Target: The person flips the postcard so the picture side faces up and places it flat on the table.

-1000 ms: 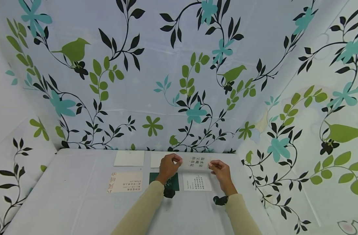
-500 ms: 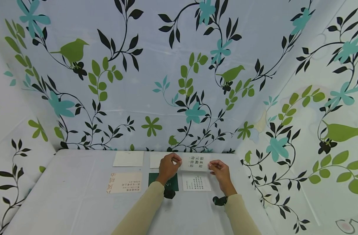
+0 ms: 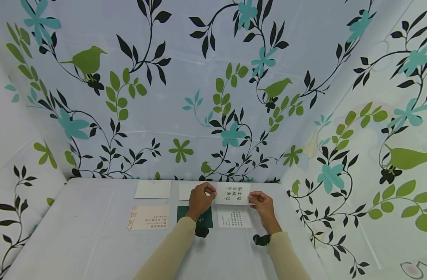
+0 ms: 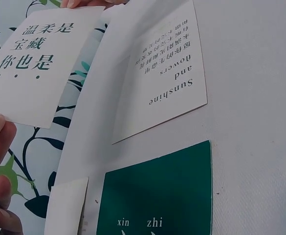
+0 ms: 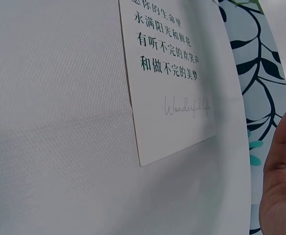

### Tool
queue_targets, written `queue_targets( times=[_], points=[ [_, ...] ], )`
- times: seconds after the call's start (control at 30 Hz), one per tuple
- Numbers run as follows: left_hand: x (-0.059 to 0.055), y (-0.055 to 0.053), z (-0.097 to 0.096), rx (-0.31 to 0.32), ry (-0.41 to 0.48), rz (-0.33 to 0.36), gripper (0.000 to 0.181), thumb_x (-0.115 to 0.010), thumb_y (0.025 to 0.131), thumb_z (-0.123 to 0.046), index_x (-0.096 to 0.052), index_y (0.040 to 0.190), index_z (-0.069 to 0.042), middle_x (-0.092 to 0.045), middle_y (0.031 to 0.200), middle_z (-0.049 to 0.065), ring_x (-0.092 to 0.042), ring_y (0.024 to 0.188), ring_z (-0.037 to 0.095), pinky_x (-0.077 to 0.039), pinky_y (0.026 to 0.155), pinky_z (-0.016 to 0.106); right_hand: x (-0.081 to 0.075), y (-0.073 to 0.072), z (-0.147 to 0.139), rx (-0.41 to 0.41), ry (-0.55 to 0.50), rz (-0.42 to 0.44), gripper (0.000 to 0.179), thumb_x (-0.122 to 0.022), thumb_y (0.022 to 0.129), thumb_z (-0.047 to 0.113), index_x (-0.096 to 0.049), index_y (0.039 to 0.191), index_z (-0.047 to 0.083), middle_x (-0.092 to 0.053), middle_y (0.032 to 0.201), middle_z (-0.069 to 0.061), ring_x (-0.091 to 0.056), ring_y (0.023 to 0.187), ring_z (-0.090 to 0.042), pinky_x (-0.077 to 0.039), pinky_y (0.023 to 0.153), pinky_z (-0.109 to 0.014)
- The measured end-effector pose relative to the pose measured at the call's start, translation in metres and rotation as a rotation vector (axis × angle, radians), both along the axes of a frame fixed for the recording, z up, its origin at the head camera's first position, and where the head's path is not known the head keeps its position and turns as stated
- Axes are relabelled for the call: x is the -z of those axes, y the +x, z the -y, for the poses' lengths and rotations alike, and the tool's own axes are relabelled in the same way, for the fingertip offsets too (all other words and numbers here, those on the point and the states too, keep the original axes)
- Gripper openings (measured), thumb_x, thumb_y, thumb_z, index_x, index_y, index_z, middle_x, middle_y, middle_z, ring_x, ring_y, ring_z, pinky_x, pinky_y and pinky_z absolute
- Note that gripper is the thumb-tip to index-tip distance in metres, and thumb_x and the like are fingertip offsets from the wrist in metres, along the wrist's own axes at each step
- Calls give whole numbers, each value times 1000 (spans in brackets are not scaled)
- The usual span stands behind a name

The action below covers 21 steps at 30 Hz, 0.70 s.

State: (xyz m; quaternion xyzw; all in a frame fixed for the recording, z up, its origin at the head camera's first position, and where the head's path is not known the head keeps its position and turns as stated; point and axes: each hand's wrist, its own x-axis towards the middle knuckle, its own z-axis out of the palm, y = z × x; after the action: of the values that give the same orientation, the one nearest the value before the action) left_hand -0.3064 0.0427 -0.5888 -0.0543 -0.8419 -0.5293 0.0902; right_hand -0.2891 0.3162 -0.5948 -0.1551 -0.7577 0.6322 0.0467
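A white card [image 3: 233, 194] printed with dark Chinese characters is held up off the table at its two short ends. My left hand [image 3: 200, 199] pinches the left end between thumb and fingers, and my right hand [image 3: 264, 209] pinches the right end. Just below it lies another white card [image 3: 234, 217] with small lines of text; the left wrist view shows "Sunshine and flowers" on this lying card [image 4: 167, 73]. Under my left wrist a dark green card [image 3: 208, 217] is partly covered. The right wrist view catches my right hand [image 5: 282, 186] at the held card's edge.
On the white table [image 3: 94, 241] lie a beige card [image 3: 149, 217] with reddish print, a plain cream card [image 3: 153, 189] behind it, and another pale card [image 3: 186, 191] partly behind my left hand. Patterned cloth [image 3: 185, 97] with leaves and birds hangs along the back and right.
The held card has tilted slightly, so its printed face shows more fully and its lower edge sits a little lower. Both hands keep their grip in nearly the same place.
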Motion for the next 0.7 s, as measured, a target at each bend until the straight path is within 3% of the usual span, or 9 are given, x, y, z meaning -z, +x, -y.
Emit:
queue_targets(
  times=[0.7],
  points=[
    [-3,3,1,-13,-8,11,22,-85,90,-13,-77,109,-19,-78,93,0,-56,73,13,-45,65,30,2,-1,1,11,-7,1,28,-78,94,5,-76,122,10,-78,112,-5,-72,96,-16,-60,80,-28]
  ],
)
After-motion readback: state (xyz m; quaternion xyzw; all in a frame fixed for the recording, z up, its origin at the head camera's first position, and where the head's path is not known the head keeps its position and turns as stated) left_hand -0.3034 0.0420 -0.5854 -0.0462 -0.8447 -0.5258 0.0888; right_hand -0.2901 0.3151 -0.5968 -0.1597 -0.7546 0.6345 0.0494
